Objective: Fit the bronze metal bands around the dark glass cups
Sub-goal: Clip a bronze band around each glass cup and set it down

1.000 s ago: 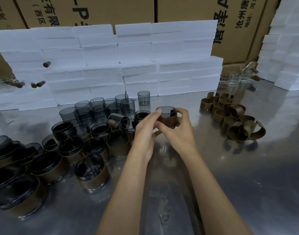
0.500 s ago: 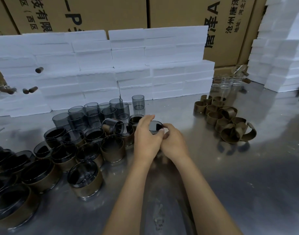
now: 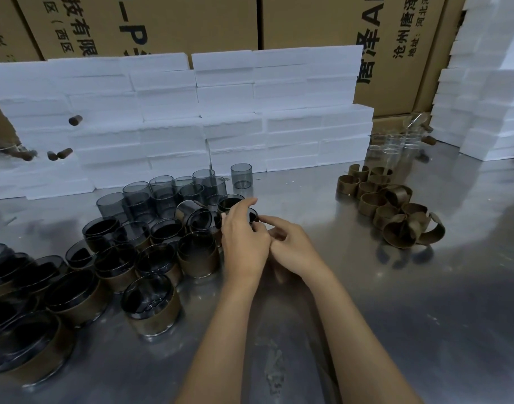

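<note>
Both of my hands meet at the table's middle around one dark glass cup (image 3: 252, 214), which is mostly hidden behind them. My left hand (image 3: 244, 240) curls over its near side and top. My right hand (image 3: 290, 243) pinches its right edge with thumb and forefinger. I cannot see whether this cup carries a band. Several dark cups wearing bronze bands (image 3: 198, 253) crowd the left of the table. Bare dark glass cups (image 3: 162, 193) stand behind them. A heap of loose bronze bands (image 3: 390, 205) lies to the right.
White foam blocks (image 3: 226, 112) are stacked along the back, with more foam (image 3: 483, 97) at the far right and cardboard boxes (image 3: 322, 21) behind. Clear glasses (image 3: 395, 144) stand behind the band heap. The steel table (image 3: 425, 316) stretches in front and to the right.
My hands and the cup came down and nearer to the banded cups. My fingers closed over the cup, hiding the bronze band that showed a second ago.
</note>
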The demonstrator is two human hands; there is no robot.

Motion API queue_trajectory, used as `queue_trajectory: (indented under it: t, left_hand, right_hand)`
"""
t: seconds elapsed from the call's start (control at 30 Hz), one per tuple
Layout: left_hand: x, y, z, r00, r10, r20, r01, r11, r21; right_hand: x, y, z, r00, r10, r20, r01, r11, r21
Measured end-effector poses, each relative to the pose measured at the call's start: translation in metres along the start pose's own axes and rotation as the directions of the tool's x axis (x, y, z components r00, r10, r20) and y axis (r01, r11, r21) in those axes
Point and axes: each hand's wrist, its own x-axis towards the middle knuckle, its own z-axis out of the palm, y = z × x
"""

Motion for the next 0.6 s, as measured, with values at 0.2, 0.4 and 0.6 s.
queue_trajectory:
  t: [0.2, 0.4, 0.6]
  left_hand:
    - [-0.004, 0.000, -0.001, 0.999, 0.031, -0.040, -0.030, 0.999, 0.012]
    - [-0.005, 0.014, -0.009, 0.998, 0.039, -0.058, -0.041, 0.998, -0.037]
    - [0.067, 0.020, -0.052, 0.995, -0.006, -0.098, 0.021, 0.989, 0.146]
  right_hand:
    - [0.002, 0.001, -0.001, 0.999, 0.007, -0.052, -0.002, 0.996, 0.091]
    - [0.009, 0.007, 0.000, 0.966, 0.030, -0.258, -0.010, 0.997, 0.080]
    - [0.019, 0.012, 0.002, 0.940, 0.071, -0.333, -0.031, 0.992, 0.124]
